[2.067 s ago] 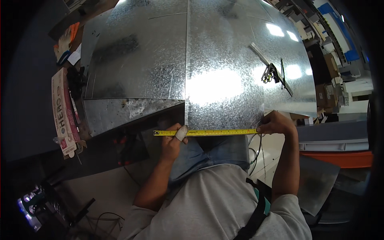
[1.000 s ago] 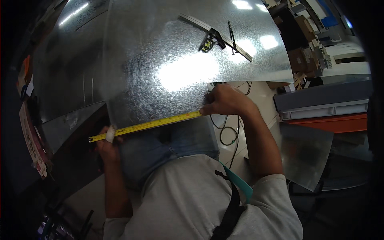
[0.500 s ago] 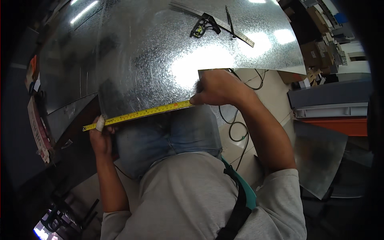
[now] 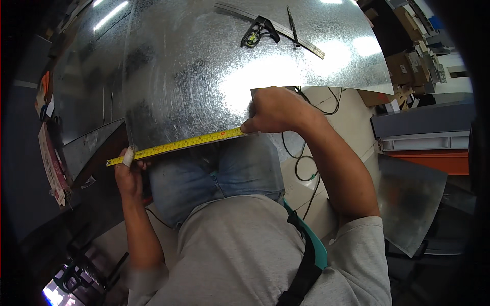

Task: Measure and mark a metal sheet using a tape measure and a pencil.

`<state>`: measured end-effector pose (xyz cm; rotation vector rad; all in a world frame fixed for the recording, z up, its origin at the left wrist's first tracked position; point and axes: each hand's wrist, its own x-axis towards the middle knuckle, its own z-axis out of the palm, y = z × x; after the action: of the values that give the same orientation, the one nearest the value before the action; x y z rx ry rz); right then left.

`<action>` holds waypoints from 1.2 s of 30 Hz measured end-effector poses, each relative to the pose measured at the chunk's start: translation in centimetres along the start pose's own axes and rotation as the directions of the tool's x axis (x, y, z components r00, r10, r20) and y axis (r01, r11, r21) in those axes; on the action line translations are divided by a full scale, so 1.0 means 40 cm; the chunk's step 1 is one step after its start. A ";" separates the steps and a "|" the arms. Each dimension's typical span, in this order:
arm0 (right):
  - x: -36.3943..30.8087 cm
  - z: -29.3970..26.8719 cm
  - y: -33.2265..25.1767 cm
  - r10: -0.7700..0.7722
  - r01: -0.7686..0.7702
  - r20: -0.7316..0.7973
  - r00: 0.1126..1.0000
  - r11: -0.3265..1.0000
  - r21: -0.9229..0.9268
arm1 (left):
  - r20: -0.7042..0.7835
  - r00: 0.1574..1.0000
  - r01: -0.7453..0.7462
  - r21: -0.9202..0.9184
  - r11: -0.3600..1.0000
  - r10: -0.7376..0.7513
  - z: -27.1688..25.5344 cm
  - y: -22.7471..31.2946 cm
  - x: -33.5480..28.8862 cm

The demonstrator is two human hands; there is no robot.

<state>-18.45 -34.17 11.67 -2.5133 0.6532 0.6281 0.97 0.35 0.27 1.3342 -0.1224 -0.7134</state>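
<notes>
Here, hands (image 4: 278,109) well apart, pinching yellow tape (image 4: 186,143)

One left hand (image 4: 130,176) and one right hand (image 4: 275,109), two hands in all, are holding one yellow tape measure (image 4: 189,144). One white finger wrap (image 4: 128,156) is showing. One combination square (image 4: 269,26) and one slim dark tool (image 4: 292,25) are lying farther up, making two tools. At least two metal sheets (image 4: 168,66) are lying beneath them, and at least one loose sheet (image 4: 411,201) is resting at the right. One pink-and-white box (image 4: 52,163) is showing at the left. One teal strap (image 4: 319,252) and one black strap (image 4: 301,275) are running along one grey shirt (image 4: 229,255). Cardboard boxes (image 4: 403,69) are crowding the upper right, overlapping too much for counting.
</notes>
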 end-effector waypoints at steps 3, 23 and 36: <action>-0.002 0.001 -0.001 -0.010 0.010 -0.028 1.000 1.000 0.001 | -0.006 1.000 0.006 0.010 1.000 -0.006 -0.001 0.001 0.001; -0.002 0.008 0.012 -0.054 0.054 -0.047 0.997 0.999 -0.006 | -0.007 1.000 -0.020 0.003 1.000 0.020 0.007 0.011 -0.008; 0.007 0.006 0.014 -0.073 0.073 -0.001 0.997 0.997 -0.013 | 0.004 1.000 -0.013 -0.010 1.000 0.013 0.009 0.011 -0.007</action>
<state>-18.61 -34.56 11.15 -2.5373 0.5569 0.6059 0.76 0.25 0.85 1.3211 -0.1306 -0.7053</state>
